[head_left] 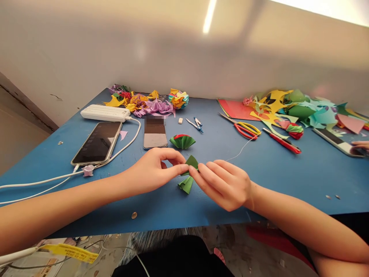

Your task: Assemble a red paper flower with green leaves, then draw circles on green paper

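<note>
Over the front middle of the blue table, both my hands pinch one folded green paper piece (186, 184) from its two sides. My left hand (157, 169) grips its left edge between thumb and fingers. My right hand (223, 182) has its fingertips closed at the narrow middle, where the paper looks gathered. A thin pale thread (240, 151) runs from near my right hand back toward the pliers (245, 129). Just behind my hands lies a pleated green paper fan with a red edge (182, 142). My fingers hide the middle of the green piece.
A phone (96, 143) with a cable and a white power bank (105, 112) lie left; another phone (155, 132) is nearer the middle. Behind are crumpled paper flowers (155, 105), an eraser (180, 120) and a compass (196, 125). A red cutter (282, 141) and paper scraps (300, 107) lie right, near another person's hand (360, 147).
</note>
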Available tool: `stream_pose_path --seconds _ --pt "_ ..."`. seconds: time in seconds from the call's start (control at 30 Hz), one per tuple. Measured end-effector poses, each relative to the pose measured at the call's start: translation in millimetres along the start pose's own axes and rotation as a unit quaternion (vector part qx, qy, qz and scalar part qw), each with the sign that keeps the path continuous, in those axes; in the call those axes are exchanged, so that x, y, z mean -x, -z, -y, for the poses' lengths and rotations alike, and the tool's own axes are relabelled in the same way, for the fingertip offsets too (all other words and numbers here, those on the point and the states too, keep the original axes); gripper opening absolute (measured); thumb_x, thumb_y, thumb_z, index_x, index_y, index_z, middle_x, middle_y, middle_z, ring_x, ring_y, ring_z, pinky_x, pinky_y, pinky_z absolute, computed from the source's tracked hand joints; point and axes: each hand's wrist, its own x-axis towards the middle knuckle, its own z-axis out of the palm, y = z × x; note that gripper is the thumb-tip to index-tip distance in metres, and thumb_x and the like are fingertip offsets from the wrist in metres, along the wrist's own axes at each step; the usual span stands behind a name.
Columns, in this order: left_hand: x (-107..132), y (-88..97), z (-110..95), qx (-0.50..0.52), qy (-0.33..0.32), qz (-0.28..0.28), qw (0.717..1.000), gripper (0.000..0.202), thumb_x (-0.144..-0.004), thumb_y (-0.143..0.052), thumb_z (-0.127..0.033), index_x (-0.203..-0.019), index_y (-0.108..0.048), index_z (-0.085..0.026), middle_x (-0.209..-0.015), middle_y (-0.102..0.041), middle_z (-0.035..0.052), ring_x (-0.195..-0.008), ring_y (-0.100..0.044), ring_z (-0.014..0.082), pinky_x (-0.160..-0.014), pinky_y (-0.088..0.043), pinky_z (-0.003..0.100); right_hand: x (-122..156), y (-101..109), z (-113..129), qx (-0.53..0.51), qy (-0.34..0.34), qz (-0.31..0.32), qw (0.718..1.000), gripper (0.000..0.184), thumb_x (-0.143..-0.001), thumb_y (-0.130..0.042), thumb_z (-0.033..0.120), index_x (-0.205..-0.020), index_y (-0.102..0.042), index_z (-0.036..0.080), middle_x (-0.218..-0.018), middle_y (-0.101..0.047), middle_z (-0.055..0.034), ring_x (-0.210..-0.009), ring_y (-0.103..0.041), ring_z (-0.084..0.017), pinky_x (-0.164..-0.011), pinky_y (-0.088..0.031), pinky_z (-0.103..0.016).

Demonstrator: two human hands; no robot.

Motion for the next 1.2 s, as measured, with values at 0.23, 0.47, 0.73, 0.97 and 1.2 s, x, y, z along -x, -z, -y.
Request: stream_pose_path --seconds 0.23,0.47,0.73,0.97,1.2 --pt "-10.5 9.2 21.8 -0.25 -0.15 -0.194 0.937 0.013 -0.087 -0.052 -0.023 -0.081 -0.062 -0.017 -0.074 -0.061 -0.0008 -0.066 -0.053 0.0105 -0.059 -0.041 0.022 9.2 -7.9 -14.8 0.034 -0.094 0.031 0.995 0.021 -0.082 -0.055 0.006 -0.103 -0.058 0.003 -0.083 -0.067 -0.0121 -0.071 -0.059 -0.016 -0.058 -0.047 -0.028" --pt "-10.3 15.2 29.4 -0.568 -0.453 -0.258 0.637 0.004 -0.08 -0.06 -0.014 -0.083 -0.063 -0.013 -0.075 -0.063 0.0046 -0.073 -0.059 0.0166 -0.059 -0.042 0.027 12.5 -20.9 -33.2 -0.013 -0.364 -0.075 0.928 0.012 -0.082 -0.057 0.01 -0.091 -0.063 0.016 -0.077 -0.058 -0.0064 -0.063 -0.053 -0.012 -0.059 -0.046 -0.025" --pt "1.3 -1.7 29.8 -0.59 -0.559 -0.235 0.534 0.013 -0.081 -0.059 -0.024 -0.083 -0.068 -0.015 -0.095 -0.063 0.0043 -0.09 -0.058 0.0168 -0.064 -0.046 0.028 3.7 -6.1 7.7 -0.124 -0.3 -0.06 0.944 0.026 -0.076 -0.064 0.008 -0.101 -0.061 0.016 -0.083 -0.056 -0.004 -0.069 -0.054 -0.011 -0.062 -0.048 -0.022" --pt "6.6 4.6 21.0 -0.594 -0.55 -0.223 0.543 0.009 -0.079 -0.061 -0.02 -0.078 -0.069 -0.015 -0.082 -0.065 0.0031 -0.074 -0.058 0.0147 -0.055 -0.045 0.027 2.8 -4.0 5.6 -0.07 -0.322 -0.059 0.942 0.023 -0.076 -0.064 0.007 -0.098 -0.062 0.014 -0.078 -0.057 -0.0049 -0.066 -0.054 -0.012 -0.061 -0.047 -0.023" --pt "2.2 -2.5 25.1 -0.61 -0.509 -0.22 0.566 0.01 -0.079 -0.064 -0.018 -0.082 -0.067 -0.01 -0.071 -0.063 0.0047 -0.063 -0.06 0.0151 -0.047 -0.043 0.025 -0.5 3.1 18.5 -0.1 -0.305 -0.021 0.947 0.017 -0.08 -0.06 0.008 -0.096 -0.06 0.012 -0.072 -0.054 -0.0033 -0.061 -0.049 -0.01 -0.056 -0.044 -0.022"
